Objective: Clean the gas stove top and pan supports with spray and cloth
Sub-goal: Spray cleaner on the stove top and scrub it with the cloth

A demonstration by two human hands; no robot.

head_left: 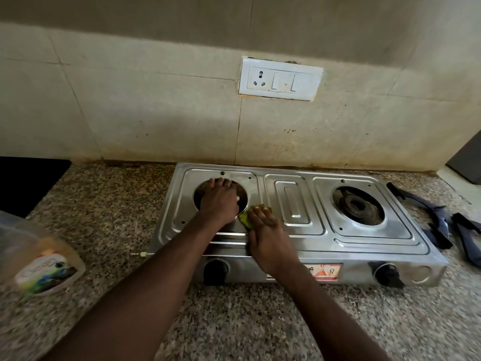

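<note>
Green and yellow, the scrub pad (244, 218) sits under the fingers of the right hand (268, 241), which are bent down over it and hold it pressed to the steel stove top (294, 204); only its left edge and a strip past the fingertips show. It lies on the left burner panel, just beside the lower right rim of the round left burner opening (242, 194). The left hand (221, 201) lies flat across that opening with fingers straight and relaxed, gripping nothing, its fingertips reaching the far rim. Both forearms come in bare from the bottom edge. Across the raised middle panel, the right burner (355, 204) sits uncovered in its own opening. Two black knobs are on the front face, the left knob (214, 272) below the right wrist and the right knob (387, 273) near the far corner, with a coloured sticker (328, 271) between them. A brass gas inlet (138, 254) sticks out of the stove's left side. The dark pan supports (434, 222) are off the stove, lying on the speckled granite countertop (104, 204) just to its right. A blurred plastic bottle (44, 261) with a colourful label stands on the counter well to the left. On the stained tiled wall (156, 113) behind, a white switchboard (279, 79) carries a socket and switches
</note>
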